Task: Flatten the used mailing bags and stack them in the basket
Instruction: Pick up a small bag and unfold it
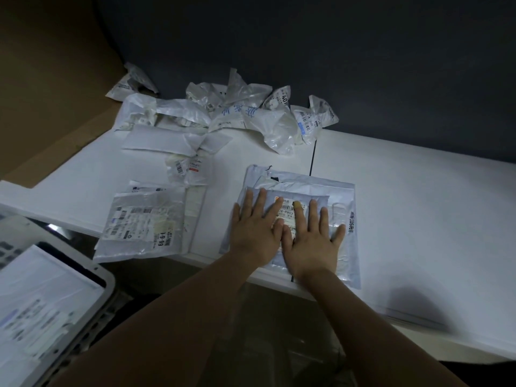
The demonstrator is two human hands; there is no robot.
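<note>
White counter point(418, 205), dim room. Left hand point(255, 227), right hand point(312, 238): grip wide, flat (nothing held) atop mailing bag point(304, 197). Press outward from grip, expelling air.

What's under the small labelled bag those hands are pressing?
A larger flat mailing bag shows past the far and right edges of the small bag, on the table. The left hand and right hand cover the middle; layers between are hidden.
</note>
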